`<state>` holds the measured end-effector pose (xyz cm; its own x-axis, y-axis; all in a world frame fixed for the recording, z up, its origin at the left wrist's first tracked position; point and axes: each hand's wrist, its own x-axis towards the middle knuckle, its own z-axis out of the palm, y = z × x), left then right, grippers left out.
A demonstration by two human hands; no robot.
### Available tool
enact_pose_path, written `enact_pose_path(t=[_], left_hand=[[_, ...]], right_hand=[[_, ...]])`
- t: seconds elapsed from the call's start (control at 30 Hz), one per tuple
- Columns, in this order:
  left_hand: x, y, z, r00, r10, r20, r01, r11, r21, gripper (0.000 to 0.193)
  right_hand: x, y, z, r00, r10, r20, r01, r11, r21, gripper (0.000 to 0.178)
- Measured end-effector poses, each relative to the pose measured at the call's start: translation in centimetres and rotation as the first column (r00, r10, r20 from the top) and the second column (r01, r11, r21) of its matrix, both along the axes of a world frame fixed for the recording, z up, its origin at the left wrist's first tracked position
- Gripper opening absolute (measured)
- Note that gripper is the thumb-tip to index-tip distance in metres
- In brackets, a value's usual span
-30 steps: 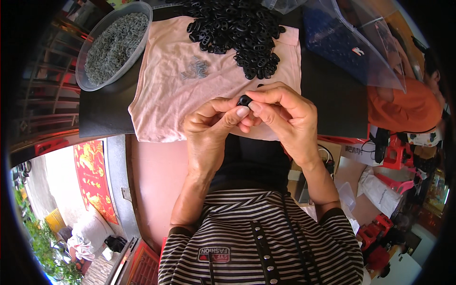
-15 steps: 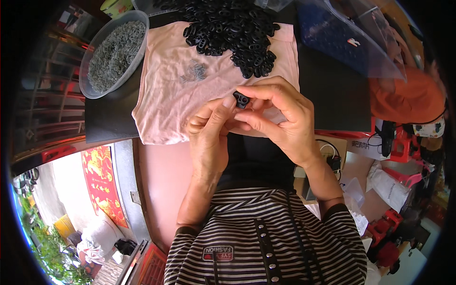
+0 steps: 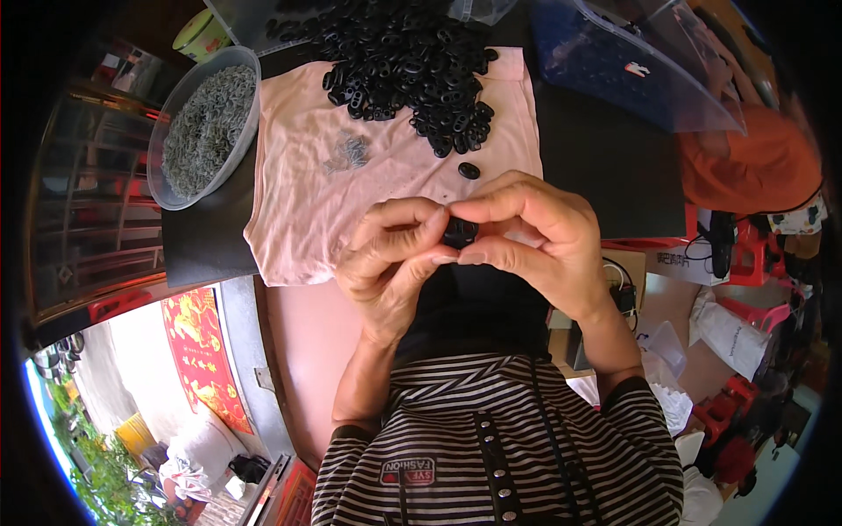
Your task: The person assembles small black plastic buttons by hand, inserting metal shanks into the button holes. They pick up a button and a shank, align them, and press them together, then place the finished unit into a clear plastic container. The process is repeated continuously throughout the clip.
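Note:
A small black cord lock (image 3: pixel 460 232) is pinched between both hands above the near edge of a pink cloth (image 3: pixel 294 206). My left hand (image 3: pixel 386 259) grips its left side with thumb and fingertips. On the other side, the thumb and index finger of my right hand (image 3: pixel 548 241) close on it. Fingertips hide part of the piece. A single black oval piece (image 3: pixel 469 170) lies on the cloth just beyond my right hand. Past it spreads a large pile of black cord lock pieces (image 3: pixel 408 66). A little heap of fine metal springs (image 3: pixel 352 150) rests left of the pile.
A clear round tub (image 3: pixel 257 96) full of grey metal springs stands on the dark table (image 3: pixel 605 171) at the left. Behind it is a green tin (image 3: pixel 200 35). At the far right are a clear plastic bin (image 3: pixel 693 74) and orange fabric (image 3: pixel 745 162).
Both hands have come nearer to my body, and the cord lock between them has turned so its holes no longer face up. A loose black oval piece now shows on the cloth.

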<state>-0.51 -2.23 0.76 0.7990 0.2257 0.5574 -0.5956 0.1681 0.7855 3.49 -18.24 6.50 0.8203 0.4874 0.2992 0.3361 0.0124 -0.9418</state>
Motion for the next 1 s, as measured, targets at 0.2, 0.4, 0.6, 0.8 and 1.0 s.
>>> enact_pose_path(t=[0.2,0.4,0.6,0.8,1.0], left_hand=[[-0.3,-0.7,-0.2,0.999,-0.011,0.042,0.009,0.999,0.041,0.021],[-0.2,-1.4,-0.5,0.997,0.049,0.059,-0.054,0.994,0.096,0.019],[1.3,-2.0,0.3,0.996,0.022,-0.083,-0.007,0.986,0.169,0.021],[4.7,-1.8,0.9,0.956,0.266,-0.128,-0.139,0.788,0.6,0.029],[7.1,-2.8,0.8,0.913,0.406,-0.026,-0.184,0.469,0.864,0.027]], right_hand=[[-0.8,-0.9,-0.2,0.998,0.033,0.044,-0.031,0.999,-0.033,0.028],[-0.6,-1.5,-0.4,0.999,0.045,-0.005,-0.045,0.998,-0.032,0.024],[1.5,-2.2,-1.1,0.997,-0.006,-0.08,0.011,0.998,0.061,0.024],[6.8,-5.7,2.8,0.73,-0.587,0.35,0.614,0.788,0.041,0.023],[14.3,-11.5,6.1,0.368,-0.676,0.638,0.901,0.43,-0.063,0.024]])
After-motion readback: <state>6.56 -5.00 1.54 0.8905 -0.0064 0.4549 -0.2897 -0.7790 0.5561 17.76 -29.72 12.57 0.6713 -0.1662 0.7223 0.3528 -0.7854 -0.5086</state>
